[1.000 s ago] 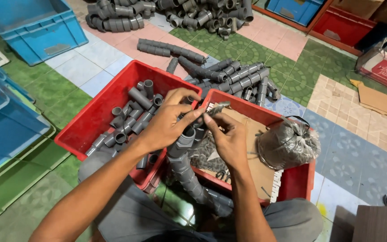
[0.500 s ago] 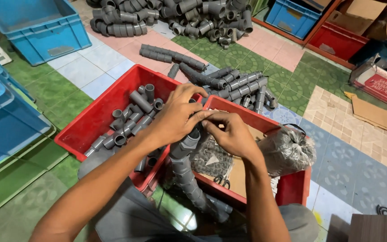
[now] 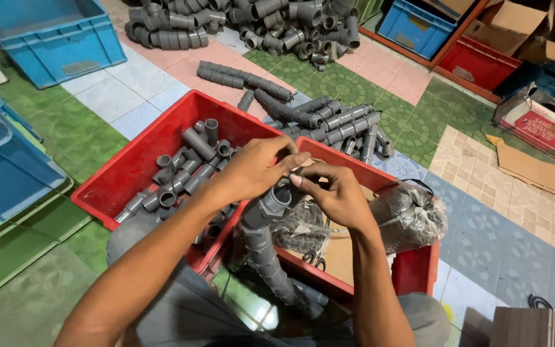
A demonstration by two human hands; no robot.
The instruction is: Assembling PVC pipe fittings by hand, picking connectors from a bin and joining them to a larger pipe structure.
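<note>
Listing from largest down, as I see it from the head camera: tiled floor [image 3: 502, 212], green, pink and patterned squares. Blue crates [image 3: 40, 38] at far left and left edge. Red bin [image 3: 130, 167] at left centre, loosely filled with grey pipe fittings [image 3: 187, 173]. Second red bin [image 3: 412, 270] just right of it, holding a clear bag [image 3: 412, 215] of small dark parts and a sheet of cardboard. Loose heaps of grey fittings [image 3: 277, 26] at far centre.

Chain of joined grey fittings [image 3: 264, 250], rising from near my lap between the two bins, its open top end just under my hands.

Left hand [image 3: 252, 170]: forearm reaching in from near left, palm down, fingers curled and pinched at the tips above the chain's top. Right hand [image 3: 332, 196]: forearm from near centre, fingers bent, tips meeting the left's. What small item they pinch between them, I cannot tell.
</note>
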